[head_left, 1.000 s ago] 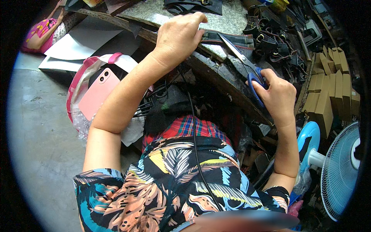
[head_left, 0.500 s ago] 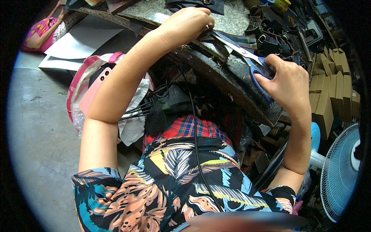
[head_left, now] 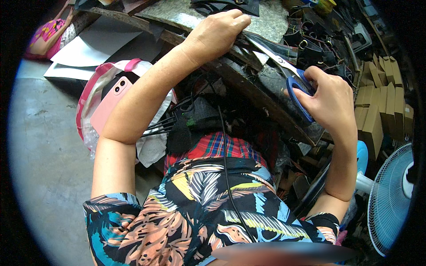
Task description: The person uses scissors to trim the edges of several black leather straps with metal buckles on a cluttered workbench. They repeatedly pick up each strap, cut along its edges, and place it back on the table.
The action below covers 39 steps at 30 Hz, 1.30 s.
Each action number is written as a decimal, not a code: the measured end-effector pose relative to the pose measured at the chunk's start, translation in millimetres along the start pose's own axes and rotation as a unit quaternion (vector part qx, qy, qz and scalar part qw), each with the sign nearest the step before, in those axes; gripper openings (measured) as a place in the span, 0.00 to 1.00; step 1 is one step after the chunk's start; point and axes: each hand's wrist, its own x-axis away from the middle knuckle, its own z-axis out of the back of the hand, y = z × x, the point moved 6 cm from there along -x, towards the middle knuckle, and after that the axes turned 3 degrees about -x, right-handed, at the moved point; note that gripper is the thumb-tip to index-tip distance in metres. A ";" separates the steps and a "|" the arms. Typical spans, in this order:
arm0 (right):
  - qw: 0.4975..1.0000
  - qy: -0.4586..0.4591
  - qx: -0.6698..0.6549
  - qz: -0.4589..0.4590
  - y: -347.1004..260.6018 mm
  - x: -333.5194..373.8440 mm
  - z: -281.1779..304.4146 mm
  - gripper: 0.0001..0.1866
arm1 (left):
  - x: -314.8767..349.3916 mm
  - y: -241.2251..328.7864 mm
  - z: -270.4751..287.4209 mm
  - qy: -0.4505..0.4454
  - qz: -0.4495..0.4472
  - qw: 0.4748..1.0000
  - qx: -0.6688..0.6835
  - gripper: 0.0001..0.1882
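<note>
Head view: the right hand (head_left: 330, 95) grips blue-handled scissors (head_left: 280, 61), blades pointing toward the left hand (head_left: 218, 35). That hand's fingers are curled closed; what they hold is hidden. A dark strap (head_left: 286, 49) lies beside the blades, on the cluttered bench (head_left: 271, 24).

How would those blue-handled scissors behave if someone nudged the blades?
The scissors would probably feel stiff, since the long blades look like metal. They may open or close readily, as the two halves appear joined in the middle. A nudge could swing the blades sideways, because the right hand holds only the blue handles.
</note>
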 end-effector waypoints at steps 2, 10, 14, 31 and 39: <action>1.000 0.017 0.016 0.004 -1.9 3.4 2.7 0.22 | 0.8 0.1 -0.8 0.001 -0.001 1.000 -0.009 0.13; 0.996 0.027 0.079 0.036 -9.9 0.1 -14.2 0.17 | 0.5 14.5 7.1 0.080 -0.049 0.995 -0.046 0.12; 0.995 0.046 0.078 0.050 -7.1 0.8 -13.9 0.18 | -1.9 5.1 14.2 0.043 0.001 0.999 0.024 0.08; 1.000 0.019 0.008 0.007 11.6 11.7 -13.0 0.19 | 3.3 5.9 9.2 -0.026 -0.099 0.994 -0.049 0.08; 0.998 0.033 0.023 0.042 4.8 7.3 -22.2 0.19 | -3.5 0.4 2.9 -0.013 -0.076 0.996 -0.053 0.07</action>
